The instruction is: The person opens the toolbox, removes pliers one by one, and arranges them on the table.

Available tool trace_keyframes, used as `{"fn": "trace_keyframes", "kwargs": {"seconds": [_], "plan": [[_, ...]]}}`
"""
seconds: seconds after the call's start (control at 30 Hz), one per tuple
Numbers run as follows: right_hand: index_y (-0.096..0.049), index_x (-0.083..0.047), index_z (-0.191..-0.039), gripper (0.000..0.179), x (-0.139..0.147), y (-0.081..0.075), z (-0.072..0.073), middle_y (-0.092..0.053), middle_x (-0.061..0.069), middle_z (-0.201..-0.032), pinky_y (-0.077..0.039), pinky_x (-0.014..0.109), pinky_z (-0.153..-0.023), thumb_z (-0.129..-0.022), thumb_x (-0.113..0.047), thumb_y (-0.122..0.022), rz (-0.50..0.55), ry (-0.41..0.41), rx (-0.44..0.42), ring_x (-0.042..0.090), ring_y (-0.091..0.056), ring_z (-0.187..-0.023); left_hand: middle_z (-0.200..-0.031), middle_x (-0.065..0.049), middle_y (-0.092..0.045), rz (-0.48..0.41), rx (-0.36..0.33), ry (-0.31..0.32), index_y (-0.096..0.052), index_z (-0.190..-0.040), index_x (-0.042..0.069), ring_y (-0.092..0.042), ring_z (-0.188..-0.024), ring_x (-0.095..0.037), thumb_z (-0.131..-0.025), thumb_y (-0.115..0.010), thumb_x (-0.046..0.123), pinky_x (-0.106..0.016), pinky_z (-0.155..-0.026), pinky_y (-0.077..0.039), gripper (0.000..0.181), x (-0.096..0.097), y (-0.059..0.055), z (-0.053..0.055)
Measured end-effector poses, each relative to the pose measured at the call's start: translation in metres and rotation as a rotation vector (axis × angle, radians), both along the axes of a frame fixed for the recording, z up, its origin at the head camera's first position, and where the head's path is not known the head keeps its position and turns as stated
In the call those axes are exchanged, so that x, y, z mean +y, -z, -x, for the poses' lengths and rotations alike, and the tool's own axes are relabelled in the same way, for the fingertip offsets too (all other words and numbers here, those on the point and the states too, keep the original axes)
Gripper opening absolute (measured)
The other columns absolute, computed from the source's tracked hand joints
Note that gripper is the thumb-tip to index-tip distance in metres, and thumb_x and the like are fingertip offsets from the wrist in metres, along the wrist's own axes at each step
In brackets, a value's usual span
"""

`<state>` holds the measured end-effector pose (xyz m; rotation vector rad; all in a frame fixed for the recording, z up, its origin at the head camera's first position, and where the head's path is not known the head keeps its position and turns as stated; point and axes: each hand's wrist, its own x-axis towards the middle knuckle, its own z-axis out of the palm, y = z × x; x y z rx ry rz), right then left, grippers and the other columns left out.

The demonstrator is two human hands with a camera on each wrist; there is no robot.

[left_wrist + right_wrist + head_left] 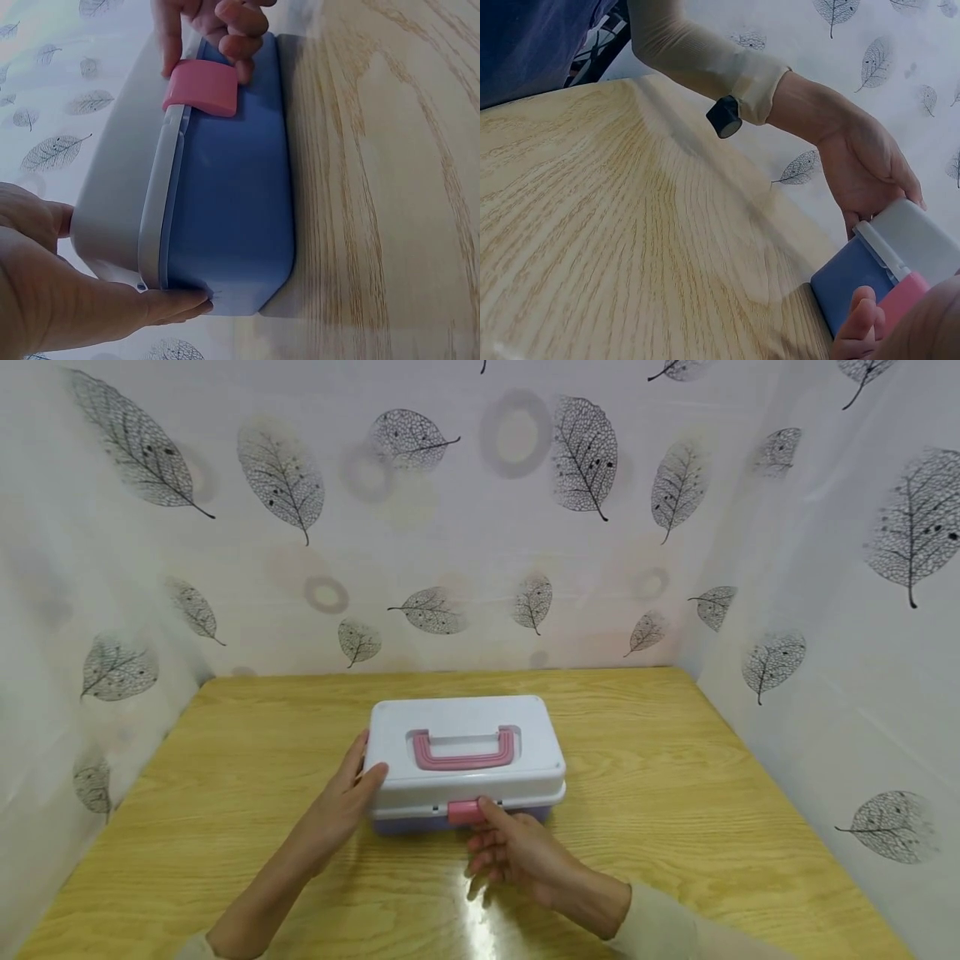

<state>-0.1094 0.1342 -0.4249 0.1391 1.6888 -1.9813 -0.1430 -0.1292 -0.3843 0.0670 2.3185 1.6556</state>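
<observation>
Your right sleeve lies nearest, at the near right edge, with your left sleeve at the near left. Between and beyond them, the box sits flat on the table, about midway between left and right and toward the far edge, one long side facing you. Its white lid is down on the blue base, and the pink handle lies folded in the recess on top. Your left hand grips the left end of the box: the thumb reaches over the lid's near left corner and the fingers lie along the left wall, apart from the thumb, with that corner between them. Your right hand is at the near side, pinching the pink latch, thumb at its upper right corner and a fingertip at its lower edge; the other fingers curl loosely below, nearer the table. At your left cuff you wear a small black device. Glare brightens the table just nearer than your right hand. Past the table, a pale sheet printed with dark leaves and soft rings covers the far, left and right sides.
</observation>
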Motion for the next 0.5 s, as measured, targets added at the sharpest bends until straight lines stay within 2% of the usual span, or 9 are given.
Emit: {"fn": "trace_keyframes", "kwargs": {"seconds": [0.17, 0.33, 0.43, 0.5], "plan": [[-0.063, -0.006, -0.105, 0.049, 0.0003, 0.0015, 0.0001, -0.065, 0.002, -0.088, -0.05, 0.022, -0.062, -0.102, -0.054, -0.056, -0.003, 0.003, -0.002, 0.013, -0.064, -0.072, -0.171, -0.021, 0.0, -0.027, 0.026, 0.017, 0.009, -0.167, 0.02, -0.009, -0.155, -0.045, -0.112, -0.041, 0.043, -0.063, -0.123, -0.014, 0.078, -0.0018, 0.0015, -0.001], [-0.063, -0.009, -0.099, 0.044, -0.0008, 0.0029, 0.0017, -0.063, 0.001, -0.084, -0.042, 0.02, -0.054, -0.102, -0.053, -0.056, -0.008, 0.011, 0.006, 0.01, -0.058, -0.065, -0.171, -0.022, 0.001, -0.05, 0.04, 0.031, 0.01, -0.166, 0.02, -0.009, -0.155, -0.044, -0.112, -0.041, 0.041, -0.064, -0.123, -0.016, 0.077, -0.0026, 0.0018, -0.0018], [-0.064, -0.008, -0.096, 0.047, -0.0026, 0.0014, 0.0009, -0.061, 0.0, -0.08, -0.038, 0.019, -0.05, -0.102, -0.054, -0.054, -0.019, 0.02, 0.013, 0.009, -0.054, -0.061, -0.171, -0.022, 0.001, -0.058, 0.041, 0.032, 0.01, -0.166, 0.019, -0.009, -0.155, -0.044, -0.112, -0.041, 0.04, -0.064, -0.123, -0.016, 0.077, -0.0019, 0.0016, -0.0018], [-0.066, -0.007, -0.095, 0.05, -0.0039, -0.0009, 0.0001, -0.061, -0.001, -0.079, -0.04, 0.018, -0.049, -0.103, -0.054, -0.053, -0.017, 0.028, 0.009, 0.008, -0.053, -0.06, -0.171, -0.022, 0.001, -0.064, 0.044, 0.03, 0.009, -0.166, 0.019, -0.01, -0.155, -0.044, -0.112, -0.041, 0.04, -0.063, -0.123, -0.017, 0.076, -0.0018, 0.0018, -0.002]]}}
